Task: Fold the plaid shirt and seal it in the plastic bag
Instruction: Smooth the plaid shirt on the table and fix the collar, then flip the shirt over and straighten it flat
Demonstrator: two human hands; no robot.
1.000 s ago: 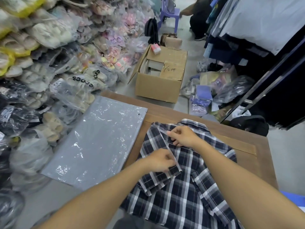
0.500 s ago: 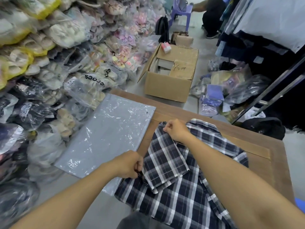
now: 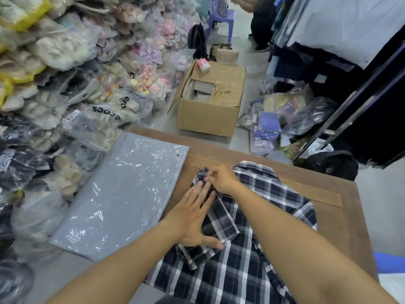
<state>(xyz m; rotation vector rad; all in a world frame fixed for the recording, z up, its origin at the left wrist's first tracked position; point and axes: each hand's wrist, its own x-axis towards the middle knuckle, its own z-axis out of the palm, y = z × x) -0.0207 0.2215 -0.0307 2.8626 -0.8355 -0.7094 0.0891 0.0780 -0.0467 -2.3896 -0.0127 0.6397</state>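
Over on the left, the plastic bag [image 3: 122, 194] lies flat and empty on the bench [image 3: 324, 207], its near end hanging past the edge; nothing in it, so I judge bagging and sealing are both still to come. Next along, my left hand [image 3: 195, 220] is spread open, palm down, pressing a folded-in sleeve panel flat on the plaid shirt [image 3: 230, 273], gripping nothing. Just beyond it my right hand [image 3: 221, 178] has its grip pinched shut on the shirt fabric at the shoulder, near the collar. The shirt sits mid-bench, just right of the bag. I read this as an early fold: one side turned in, the right side and lower body still spread out.
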